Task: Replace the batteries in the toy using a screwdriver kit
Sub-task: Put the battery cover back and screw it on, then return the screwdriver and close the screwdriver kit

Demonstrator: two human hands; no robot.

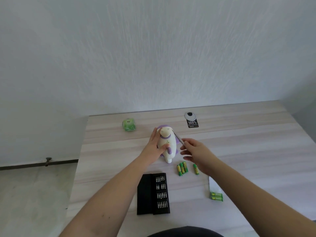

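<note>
The left hand [156, 145] grips the toy [167, 144], thumb across its front, fingers round its far side. The right hand [194, 152] pinches a thin metal screwdriver [178, 138], whose tip meets the toy's upper right side. The toy, smooth white with purple trim, lies mid-table [239, 151], a pale wood-grain top. Just beside the right wrist lie four green batteries [183, 167]. Nearer, a black bit case [153, 194] lies open. A battery pack [216, 196] lies right; a green cube [129, 124] far left.
</note>
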